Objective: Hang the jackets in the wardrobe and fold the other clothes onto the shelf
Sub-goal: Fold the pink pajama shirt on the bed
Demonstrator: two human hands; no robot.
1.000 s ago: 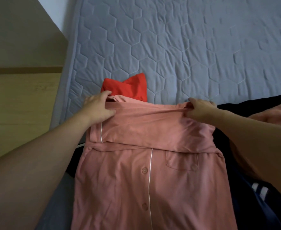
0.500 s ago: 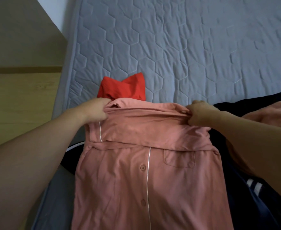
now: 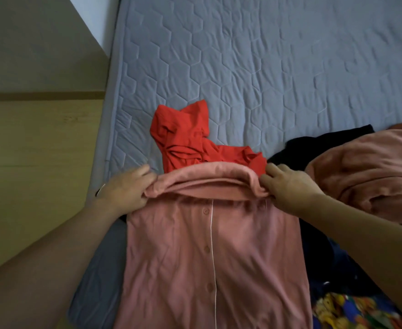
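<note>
Head view is showing a pink shirt (image 3: 209, 257) lying button-side up at 6 o'clock on a grey quilted bed (image 3: 266, 67), with both hands working its far end. The left hand (image 3: 126, 191) is gripping the left end of the fold, fingers curled into the cloth; the right hand (image 3: 287, 188) is pinching the right end the same way. Between them the top of the shirt is bunching into a thick roll running from 9 to 3 o'clock.

Judging by this, the folding step for the non-jacket clothes is under way and only partly done: most of the shirt's length is still lying flat toward 6 o'clock. The next move is probably calling for both hands to bring the doubled edge down evenly, keeping the two ends level so the bundle is not skewing, then carrying it to the shelf, which is not in view.

Beyond the roll, at 12 o'clock and touching it, a red garment (image 3: 188, 141) is lying crumpled. At 3 o'clock a second pink cloth (image 3: 366, 172) is heaping over a dark garment (image 3: 314, 143), and at 5 o'clock a patterned fabric (image 3: 352, 312) is peeking in. Pale wooden flooring (image 3: 36, 150) is running along the bed at 9 o'clock, meeting a wall (image 3: 29, 43) at 11 o'clock.
</note>
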